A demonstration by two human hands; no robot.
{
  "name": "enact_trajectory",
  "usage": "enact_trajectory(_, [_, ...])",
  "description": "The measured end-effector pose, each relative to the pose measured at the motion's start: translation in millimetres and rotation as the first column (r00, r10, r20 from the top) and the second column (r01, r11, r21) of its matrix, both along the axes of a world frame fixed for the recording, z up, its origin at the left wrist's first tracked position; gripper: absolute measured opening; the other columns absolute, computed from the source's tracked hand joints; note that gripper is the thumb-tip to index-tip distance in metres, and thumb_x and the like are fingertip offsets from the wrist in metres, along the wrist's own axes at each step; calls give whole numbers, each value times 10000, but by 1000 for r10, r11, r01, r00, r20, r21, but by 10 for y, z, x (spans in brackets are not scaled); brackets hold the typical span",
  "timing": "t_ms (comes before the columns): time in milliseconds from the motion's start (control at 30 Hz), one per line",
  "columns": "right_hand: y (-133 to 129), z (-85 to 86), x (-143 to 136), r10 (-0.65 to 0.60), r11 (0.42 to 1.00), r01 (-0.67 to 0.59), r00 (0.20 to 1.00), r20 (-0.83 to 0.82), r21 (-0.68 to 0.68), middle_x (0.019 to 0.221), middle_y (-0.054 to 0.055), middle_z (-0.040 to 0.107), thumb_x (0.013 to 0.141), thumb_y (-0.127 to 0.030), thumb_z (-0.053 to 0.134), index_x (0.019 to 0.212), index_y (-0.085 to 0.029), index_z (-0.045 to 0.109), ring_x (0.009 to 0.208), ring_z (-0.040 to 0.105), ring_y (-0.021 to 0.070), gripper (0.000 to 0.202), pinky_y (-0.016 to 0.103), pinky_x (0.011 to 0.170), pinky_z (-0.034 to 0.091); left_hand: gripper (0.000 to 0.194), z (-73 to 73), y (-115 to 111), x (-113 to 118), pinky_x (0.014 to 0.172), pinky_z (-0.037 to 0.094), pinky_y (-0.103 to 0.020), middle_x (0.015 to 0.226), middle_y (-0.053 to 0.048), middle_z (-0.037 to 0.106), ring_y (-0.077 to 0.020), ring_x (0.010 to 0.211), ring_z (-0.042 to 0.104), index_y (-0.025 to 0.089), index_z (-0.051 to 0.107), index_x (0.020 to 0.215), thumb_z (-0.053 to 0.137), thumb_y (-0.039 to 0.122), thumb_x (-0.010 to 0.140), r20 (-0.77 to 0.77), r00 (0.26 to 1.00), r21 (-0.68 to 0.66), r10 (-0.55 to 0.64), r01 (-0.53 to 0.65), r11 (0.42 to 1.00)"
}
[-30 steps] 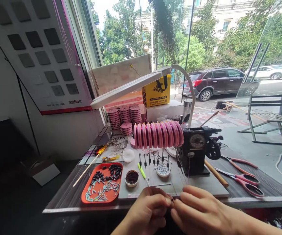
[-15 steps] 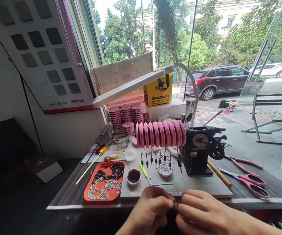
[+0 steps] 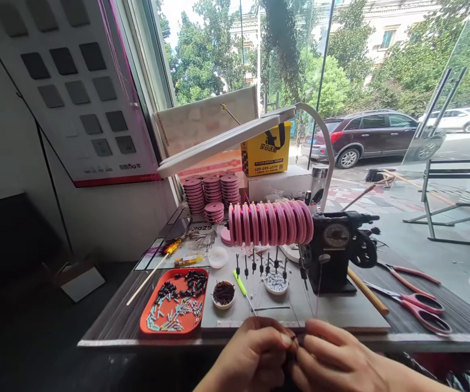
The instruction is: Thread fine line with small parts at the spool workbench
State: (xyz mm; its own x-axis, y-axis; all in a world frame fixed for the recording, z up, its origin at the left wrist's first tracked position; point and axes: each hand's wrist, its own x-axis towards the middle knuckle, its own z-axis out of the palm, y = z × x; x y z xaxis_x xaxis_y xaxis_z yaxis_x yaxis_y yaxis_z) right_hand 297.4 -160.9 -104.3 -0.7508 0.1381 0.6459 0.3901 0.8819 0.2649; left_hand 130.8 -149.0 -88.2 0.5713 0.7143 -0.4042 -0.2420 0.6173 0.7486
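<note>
My left hand is closed in a pinch on a small dark piece at the near edge of the table. Close beside it, my right hand is also closed, its fingertips almost touching the left ones. Thin lines run down to the fingers from a black winder that carries a row of pink spools. Several black fittings dangle on lines below the spools. Exactly what the right fingertips grip is mostly hidden; a thin line meets them.
Left of my hands lie a red tray of small parts, a cup of dark pieces and a green-handled tool. A dish of pale beads sits centrally. Scissors and pliers lie right. A white lamp overhangs.
Both hands stay together, with the fingers shifting slightly around the small dark piece. The whole view has moved a little; the table items stay in place.
</note>
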Motion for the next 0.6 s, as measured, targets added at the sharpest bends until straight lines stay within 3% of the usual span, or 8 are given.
enact_trajectory(100, [1,-64,22,-27,1000,27,999,24,14,668,-3,580,1000,-48,95,716,-154,601,596,455,132,590,313,703,417,97,16,-15,1,348,60,-181,398,103,353,-21,355,146,156,554,565,569,196,478,14,1000,-4,-9,9,1000])
enact_trajectory(200, [-6,-128,58,-35,998,39,997,71,-58,595,-20,509,1013,-86,93,634,-164,549,571,412,121,597,274,700,418,52,11,-22,21,357,52,-199,427,89,341,-27,357,171,169,513,490,548,188,457,-7,1000,32,-21,22,999])
enact_trajectory(300, [-3,-190,85,22,995,-15,997,73,-102,556,-44,450,1029,-150,14,578,-176,493,561,404,106,658,273,851,377,42,7,-20,32,368,41,-220,580,60,406,-5,354,211,145,528,479,567,157,467,-83,996,133,25,-14,991])
enact_trajectory(367, [-2,-198,78,55,992,-53,998,11,-114,536,-56,420,1029,-172,-28,571,-179,480,543,400,97,684,280,919,336,47,13,-27,29,378,113,-218,655,38,443,-16,404,317,133,556,473,601,135,484,-168,983,266,72,-25,964])
enact_trajectory(433, [-11,-144,50,37,985,-49,997,-72,-168,538,-48,432,1035,-200,-12,571,-180,474,535,400,98,672,240,811,392,42,15,-50,22,435,206,-212,710,16,469,-44,504,384,128,587,498,608,116,532,-288,942,482,174,-14,876])
enact_trajectory(500, [-28,-29,17,34,953,-72,991,-133,-294,548,-29,480,1043,-291,40,576,-185,464,553,418,110,640,219,642,408,57,1,-88,13,472,223,-220,775,2,481,-46,532,361,126,603,549,589,108,601,-375,877,685,300,44,728])
enact_trajectory(600, [-50,161,-19,87,827,-207,965,-246,-523,559,-16,561,1030,-421,175,637,-198,502,553,441,125,558,238,565,384,60,-59,-148,3,453,191,-237,839,-7,481,-34,486,287,132,616,624,571,128,664,-402,797,834,451,114,541])
